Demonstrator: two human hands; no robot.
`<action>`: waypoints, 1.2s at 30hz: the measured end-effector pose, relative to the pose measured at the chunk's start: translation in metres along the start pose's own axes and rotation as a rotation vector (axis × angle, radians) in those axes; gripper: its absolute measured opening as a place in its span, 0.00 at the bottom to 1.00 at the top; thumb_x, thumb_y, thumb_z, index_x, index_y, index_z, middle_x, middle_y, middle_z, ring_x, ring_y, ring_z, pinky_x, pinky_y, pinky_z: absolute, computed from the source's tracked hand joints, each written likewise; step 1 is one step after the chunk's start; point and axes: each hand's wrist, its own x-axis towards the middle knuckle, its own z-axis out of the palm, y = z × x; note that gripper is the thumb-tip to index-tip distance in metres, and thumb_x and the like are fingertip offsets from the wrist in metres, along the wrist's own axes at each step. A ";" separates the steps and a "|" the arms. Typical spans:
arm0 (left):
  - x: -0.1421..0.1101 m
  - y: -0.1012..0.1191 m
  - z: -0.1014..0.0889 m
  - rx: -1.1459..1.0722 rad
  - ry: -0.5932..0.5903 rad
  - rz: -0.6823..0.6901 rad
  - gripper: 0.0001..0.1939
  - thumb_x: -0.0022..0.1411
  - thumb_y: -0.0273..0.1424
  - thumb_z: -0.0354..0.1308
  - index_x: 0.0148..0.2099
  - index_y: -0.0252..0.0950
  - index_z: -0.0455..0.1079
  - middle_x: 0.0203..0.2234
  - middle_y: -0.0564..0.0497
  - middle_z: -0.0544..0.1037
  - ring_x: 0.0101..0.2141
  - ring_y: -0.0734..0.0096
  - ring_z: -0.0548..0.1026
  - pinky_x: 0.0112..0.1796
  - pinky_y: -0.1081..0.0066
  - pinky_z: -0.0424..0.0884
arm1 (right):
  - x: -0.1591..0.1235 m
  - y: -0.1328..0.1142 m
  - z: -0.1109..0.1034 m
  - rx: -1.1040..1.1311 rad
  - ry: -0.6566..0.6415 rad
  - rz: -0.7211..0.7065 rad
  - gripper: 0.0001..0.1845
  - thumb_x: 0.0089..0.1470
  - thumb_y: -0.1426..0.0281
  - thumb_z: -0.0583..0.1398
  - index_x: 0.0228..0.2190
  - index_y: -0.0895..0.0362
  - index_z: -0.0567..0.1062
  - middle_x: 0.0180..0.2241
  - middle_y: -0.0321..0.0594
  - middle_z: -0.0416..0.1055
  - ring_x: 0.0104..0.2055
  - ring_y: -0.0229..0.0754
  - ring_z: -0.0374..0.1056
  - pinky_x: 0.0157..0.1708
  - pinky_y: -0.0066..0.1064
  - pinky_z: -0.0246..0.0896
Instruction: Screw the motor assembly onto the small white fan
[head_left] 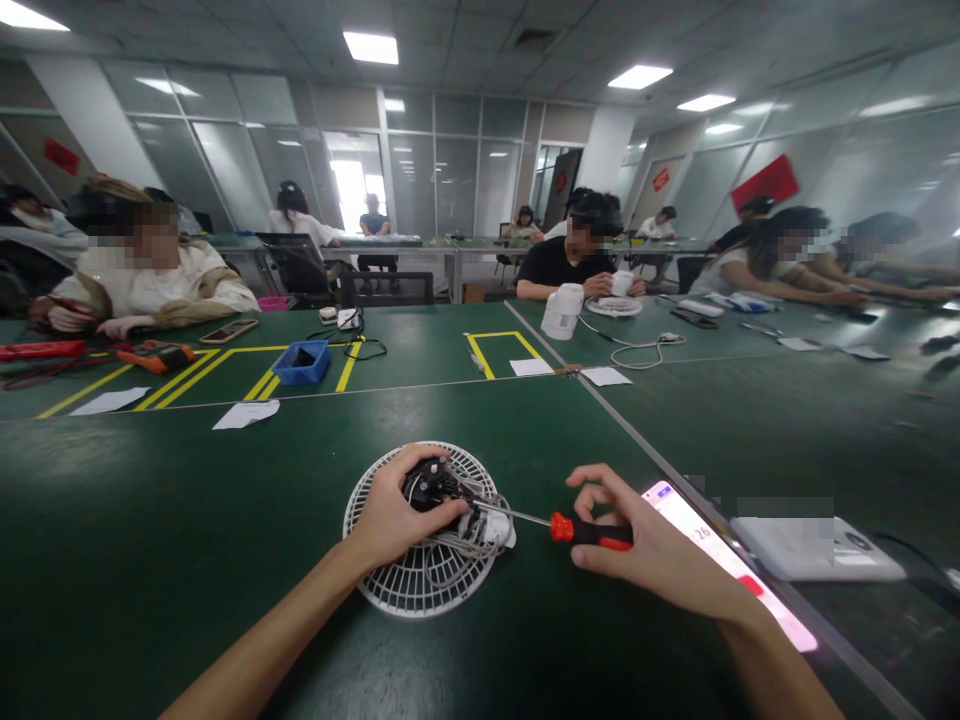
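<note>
Green worktop [187, 500]; past its far edge, black chair [296, 275], glass wall [457, 185], bright doorway [352, 180], white pillar [611, 150]. Grey ceiling [255, 35], panel lights [370, 48] lit.

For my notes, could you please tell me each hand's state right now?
Left hand: holding the black motor unit.
Right hand: loosely holding the red-and-black screwdriver.

Against the deep green of the desk [225, 510], my screwdriver [594, 533] shows a red-and-black handle and silvery shaft, while the part [429, 482] I grasp is black, set off by a white grille [390, 583] patterned in radiating ribs and rings. Pale grey cord [454, 548] loops over it. Toward the desk's far edge, yellow tape [347, 368] forms stripes and outlines near a blue tray [302, 364], a plain white housing [562, 312] and an orange-and-dark-grey meter [156, 356]. A phone screen [701, 545] glows white to pink.
</note>
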 end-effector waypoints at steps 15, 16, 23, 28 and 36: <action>-0.001 0.002 0.000 -0.005 0.016 0.004 0.23 0.52 0.39 0.71 0.49 0.40 0.73 0.43 0.48 0.80 0.44 0.59 0.78 0.50 0.54 0.74 | 0.003 0.003 0.005 0.096 -0.043 0.036 0.26 0.59 0.50 0.61 0.52 0.51 0.65 0.34 0.37 0.72 0.28 0.39 0.68 0.24 0.28 0.60; -0.001 0.001 0.000 -0.006 0.013 0.004 0.23 0.52 0.39 0.71 0.49 0.40 0.73 0.43 0.48 0.80 0.44 0.60 0.78 0.50 0.55 0.74 | 0.002 0.002 0.004 0.078 -0.029 0.009 0.29 0.56 0.54 0.65 0.53 0.51 0.64 0.37 0.37 0.71 0.31 0.39 0.69 0.26 0.28 0.62; 0.000 0.000 0.000 0.003 0.001 0.020 0.22 0.54 0.38 0.71 0.50 0.40 0.72 0.44 0.48 0.79 0.45 0.60 0.78 0.50 0.54 0.73 | -0.001 -0.002 0.004 0.066 0.010 -0.004 0.34 0.52 0.61 0.68 0.55 0.48 0.58 0.38 0.34 0.66 0.29 0.37 0.70 0.24 0.28 0.63; -0.001 -0.003 0.000 0.012 -0.003 0.040 0.22 0.54 0.37 0.70 0.50 0.40 0.71 0.44 0.48 0.79 0.45 0.60 0.78 0.50 0.55 0.73 | 0.000 0.001 0.006 0.124 -0.025 0.033 0.21 0.60 0.52 0.61 0.44 0.52 0.65 0.34 0.36 0.72 0.28 0.38 0.69 0.22 0.26 0.60; 0.000 -0.002 0.001 0.013 0.023 0.071 0.21 0.53 0.35 0.70 0.49 0.39 0.72 0.42 0.49 0.79 0.43 0.62 0.78 0.48 0.58 0.74 | -0.001 -0.005 0.005 -0.036 -0.031 -0.002 0.17 0.57 0.57 0.65 0.43 0.54 0.74 0.37 0.39 0.75 0.33 0.40 0.69 0.30 0.29 0.63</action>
